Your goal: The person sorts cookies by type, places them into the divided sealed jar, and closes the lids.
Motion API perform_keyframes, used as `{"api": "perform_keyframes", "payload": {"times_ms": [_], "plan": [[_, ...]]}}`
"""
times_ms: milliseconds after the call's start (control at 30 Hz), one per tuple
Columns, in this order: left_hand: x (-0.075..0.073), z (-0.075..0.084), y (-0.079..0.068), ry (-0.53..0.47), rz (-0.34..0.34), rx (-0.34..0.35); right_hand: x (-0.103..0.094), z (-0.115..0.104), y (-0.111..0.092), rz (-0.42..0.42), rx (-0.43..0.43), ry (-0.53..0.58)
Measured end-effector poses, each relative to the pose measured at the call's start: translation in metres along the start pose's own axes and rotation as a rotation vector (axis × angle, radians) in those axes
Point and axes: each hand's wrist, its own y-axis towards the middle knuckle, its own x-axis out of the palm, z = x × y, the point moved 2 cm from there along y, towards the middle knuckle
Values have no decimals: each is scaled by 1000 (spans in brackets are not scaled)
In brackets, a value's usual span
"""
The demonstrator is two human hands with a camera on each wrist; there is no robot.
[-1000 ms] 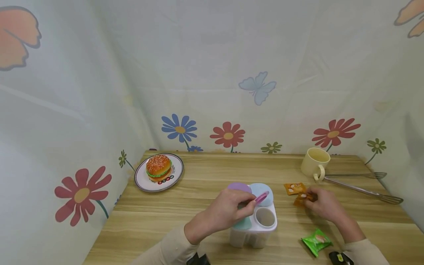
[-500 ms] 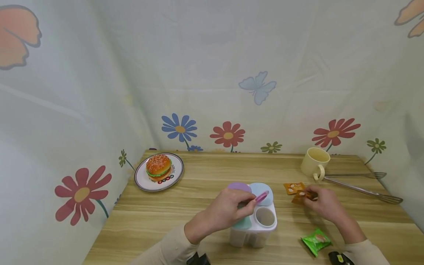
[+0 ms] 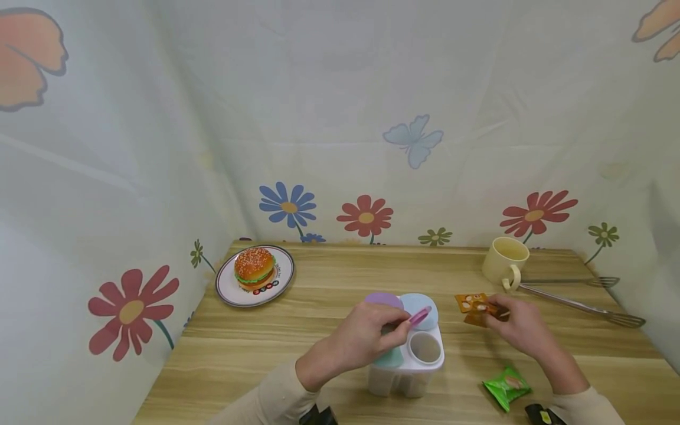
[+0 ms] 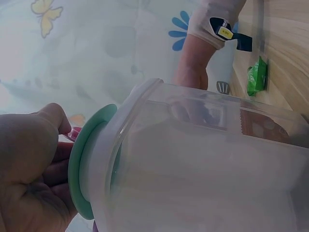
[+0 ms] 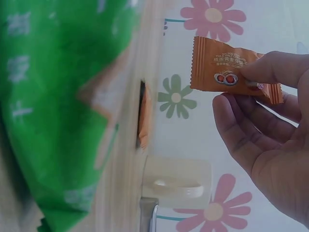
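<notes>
In the head view, the left hand [image 3: 358,337] has its grip clamped on a thin pink plastic lid [image 3: 419,317], above a white-topped translucent plastic container [image 3: 406,381]. The right hand [image 3: 523,327] pinches a glossy orange rectangular packet [image 3: 476,319] near a second, flat orange packet [image 3: 467,300] on the wood-grain surface [image 3: 255,354].

In the left wrist view, the left hand is partly hidden behind a round mint-green plastic lid [image 4: 75,164].

In the right wrist view, thumb and fingers hold the glossy packet; a green packet [image 5: 67,96] fills the near side.

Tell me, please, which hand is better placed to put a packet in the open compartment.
Probably the right hand: it pinches an orange packet, while the left hand holds the pink lid.
</notes>
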Motion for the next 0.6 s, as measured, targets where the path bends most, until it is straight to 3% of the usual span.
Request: {"api": "perform_keyframes", "payload": {"times_ms": [367, 600], "plan": [[1, -1, 0, -12, -1, -13, -7, -15, -1, 28, -24, 39], [1, 0, 0, -8, -13, -23, -11, -26, -4, 90, -89, 56]]}}
